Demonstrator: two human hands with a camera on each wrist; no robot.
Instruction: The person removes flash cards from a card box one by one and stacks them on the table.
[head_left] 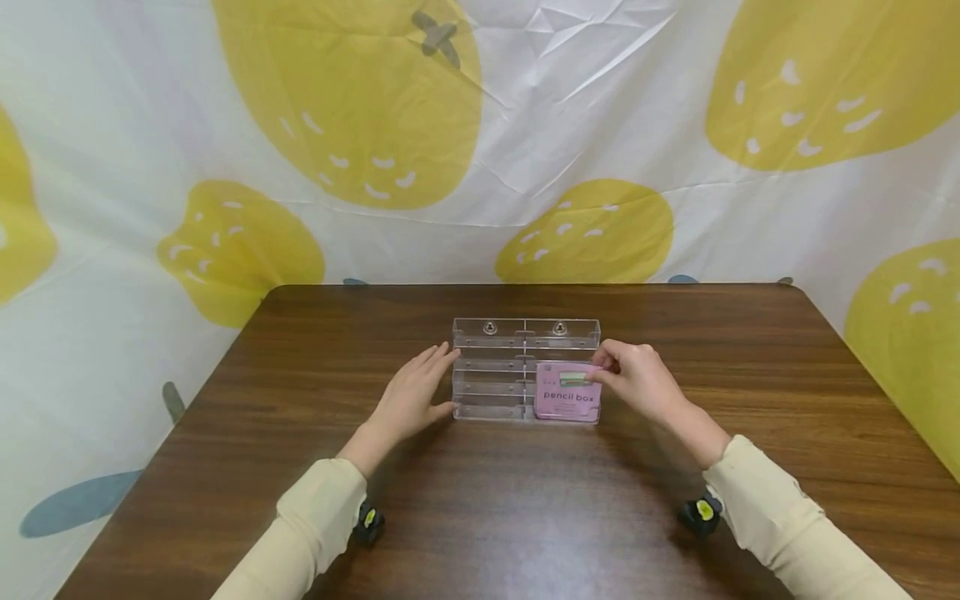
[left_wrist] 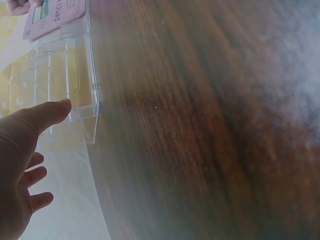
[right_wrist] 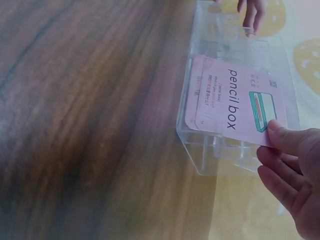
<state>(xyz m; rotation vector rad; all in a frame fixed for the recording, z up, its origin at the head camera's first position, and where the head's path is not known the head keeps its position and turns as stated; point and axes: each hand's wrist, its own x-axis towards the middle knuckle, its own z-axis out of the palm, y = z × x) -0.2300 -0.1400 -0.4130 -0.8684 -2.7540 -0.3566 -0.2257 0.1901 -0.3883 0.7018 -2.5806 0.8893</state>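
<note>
In the head view, a person's left hand (head_left: pixel 412 392) is reaching to the left side of a clear rack (head_left: pixel 489 412), its fingers extending loosely and gripping nothing. The right hand (head_left: pixel 641 379) is pinching the upper right part of a pink card (head_left: pixel 566 410) that is reading "pencil box". The card is standing in the right column of the rack, its lower edge sitting at the near tier. The rack is resting on a brown wooden table (head_left: pixel 487 517), and a white cloth (head_left: pixel 592 100) with big yellow fruit shapes is hanging at the far side. Pale sleeves (head_left: pixel 795 525) are covering the forearms.

In the left wrist view, the left thumb (left_wrist: pixel 52 112) is pointing at the rack's left end; whether it is touching the plastic, one cannot tell. The other fingers are bending slightly, holding nothing.

In the right wrist view, the right thumb (right_wrist: pixel 285 137) is pressing on the card's printed face while fingers are supporting it from behind. Another pink card (right_wrist: pixel 192 97) is showing behind it, and the left hand's fingers are hanging at the rack's left end.
</note>
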